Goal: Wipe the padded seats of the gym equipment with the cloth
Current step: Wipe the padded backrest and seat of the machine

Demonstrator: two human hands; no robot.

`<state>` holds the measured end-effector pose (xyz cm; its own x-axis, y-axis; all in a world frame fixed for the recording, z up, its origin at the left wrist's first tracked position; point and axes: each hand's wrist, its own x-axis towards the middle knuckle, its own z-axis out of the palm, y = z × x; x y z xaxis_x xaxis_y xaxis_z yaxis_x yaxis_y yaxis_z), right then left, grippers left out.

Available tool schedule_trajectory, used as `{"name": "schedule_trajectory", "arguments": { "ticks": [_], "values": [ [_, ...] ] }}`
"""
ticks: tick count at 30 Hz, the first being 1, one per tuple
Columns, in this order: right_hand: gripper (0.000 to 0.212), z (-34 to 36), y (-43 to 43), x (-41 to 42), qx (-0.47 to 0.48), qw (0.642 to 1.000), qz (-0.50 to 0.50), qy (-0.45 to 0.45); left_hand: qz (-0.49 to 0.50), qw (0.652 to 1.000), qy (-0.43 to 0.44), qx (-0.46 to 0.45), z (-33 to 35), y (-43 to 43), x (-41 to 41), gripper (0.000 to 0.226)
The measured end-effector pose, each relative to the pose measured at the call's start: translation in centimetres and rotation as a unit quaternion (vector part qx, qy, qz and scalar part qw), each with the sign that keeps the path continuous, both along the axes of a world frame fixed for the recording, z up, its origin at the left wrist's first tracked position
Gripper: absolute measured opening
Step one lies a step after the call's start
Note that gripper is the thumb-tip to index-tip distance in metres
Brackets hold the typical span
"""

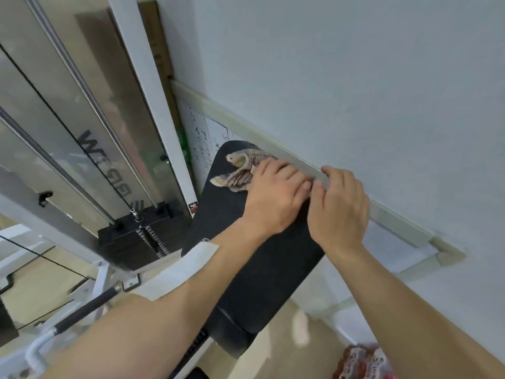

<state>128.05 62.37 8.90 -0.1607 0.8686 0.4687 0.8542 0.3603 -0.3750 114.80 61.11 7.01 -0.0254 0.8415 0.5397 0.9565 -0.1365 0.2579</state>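
Seat: the long black padded bench seat (254, 269) runs away from me on a slant, and everything below is placed from it.
Cloth: the crumpled beige cloth with pinkish stripes (240, 170) lies on the far end of the seat, touching the padding, its loose folds sticking out past my knuckles.
Left hand: my left hand (273, 195) lies palm down on the near part of the cloth, its fingers nearly straight, pressing it flat against the seat rather than gripping it.
Right hand: my right hand (338, 206) sits just to the right of the left one, at the seat's right edge, with its fingers curled and their tips meeting my left fingertips. It may be pinching a corner of cloth, but my own knuckles hide that and I cannot tell.
Frame: a pale whiteboard frame (396, 220) runs along the seat's right side, just beside my right thumb.
Whiteboard: its white face with scrawled writing (207, 138) shows past the seat's far end (too small to read).
Weights: a black weight stack (131, 242) stands left of the seat, with a thin black cable (68, 132) rising from it.
Post: a white upright post (153, 91) stands between the stack and the seat's far end.
Wall: a plain pale wall (355, 77) fills the view right of the seat.
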Motion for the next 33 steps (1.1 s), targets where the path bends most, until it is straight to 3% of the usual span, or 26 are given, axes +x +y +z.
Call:
{"name": "schedule_trajectory", "arguments": {
  "ticks": [3, 5, 8, 12, 14, 16, 19, 25, 30, 33],
  "values": [
    [0.053, -0.1, -0.6, 1.7, -0.039, 0.999, 0.008, 0.018, -0.109, 0.993, 0.032, 0.023, -1.0, -1.8, 3.7, 0.031],
    [0.054, -0.1, -0.9, 1.8, -0.037, 0.998, 0.042, 0.011, -0.14, 0.988, 0.062, 0.009, -0.7, -1.0, 1.4, 0.033],
    [0.052, -0.2, -1.3, 0.8, -0.02, 0.998, 0.052, -0.016, -0.025, 0.998, 0.054, 0.006, -0.5, 0.7, -4.2, 0.041],
    [0.051, -1.4, -2.4, -0.4, -0.017, 0.998, 0.047, -0.041, 0.159, 0.976, -0.143, -0.042, -1.8, 0.4, -5.4, 0.054],
    [0.052, -2.0, -3.1, -0.3, 0.003, 0.997, 0.042, -0.062, 0.161, 0.976, -0.135, -0.046, -3.3, -0.7, -1.7, 0.057],
    [0.053, -2.5, -3.8, 0.0, 0.021, 0.996, 0.043, -0.075, 0.101, 0.988, -0.102, -0.053, -6.0, -3.5, 1.8, 0.059],
    [0.055, -3.5, -5.3, 0.3, 0.055, 0.991, 0.076, -0.091, 0.039, 0.987, -0.092, -0.124, -10.5, -8.4, 3.8, 0.063],
    [0.057, -6.6, -7.8, -0.8, 0.095, 0.982, 0.123, -0.112, 0.083, 0.987, -0.051, -0.13, -8.8, -5.5, 0.6, 0.063],
    [0.061, -10.0, -9.4, -3.7, 0.068, 0.967, 0.18, -0.166, 0.128, 0.977, -0.163, -0.056, -11.2, -4.6, -3.2, 0.062],
    [0.06, -12.8, -10.4, -6.0, 0.046, 0.947, 0.223, -0.226, 0.207, 0.926, -0.309, -0.061, -16.9, -7.6, -5.9, 0.063]
  ]
}}
